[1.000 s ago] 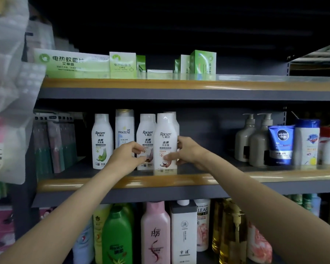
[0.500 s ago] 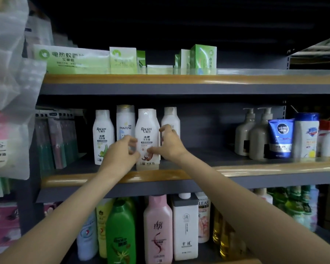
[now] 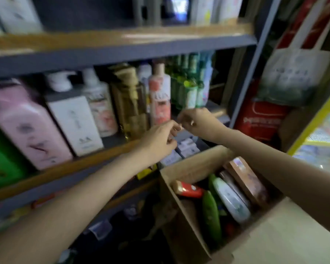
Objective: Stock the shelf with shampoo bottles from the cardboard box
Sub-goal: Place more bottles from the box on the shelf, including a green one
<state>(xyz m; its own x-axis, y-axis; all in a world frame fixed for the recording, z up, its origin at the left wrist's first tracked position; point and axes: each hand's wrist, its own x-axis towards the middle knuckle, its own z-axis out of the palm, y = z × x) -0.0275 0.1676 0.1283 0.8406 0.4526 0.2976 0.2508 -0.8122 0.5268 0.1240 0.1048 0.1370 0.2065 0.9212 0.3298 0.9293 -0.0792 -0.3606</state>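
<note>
- Since half a second ago the head view has swung down and to 4 o'clock: both hands have left the white bottle on the middle shelf and now hang empty in front of the lower shelf (image 3: 95,162)
- Left hand (image 3: 160,140) and right hand (image 3: 198,122) nearly touch, fingers loosely curled and holding nothing, though blur hides the detail
- That bottle looks placed; the next one waits in the cardboard box (image 3: 191,168) at 5 o'clock, where a white bottle (image 3: 231,201), a green bottle (image 3: 211,216) and a red tube (image 3: 189,189) lie on their sides
- Beyond, the pink bottle (image 3: 29,126) and amber pump bottle (image 3: 131,103) crowd that shelf; a box flap (image 3: 286,237) lies at 5 o'clock
</note>
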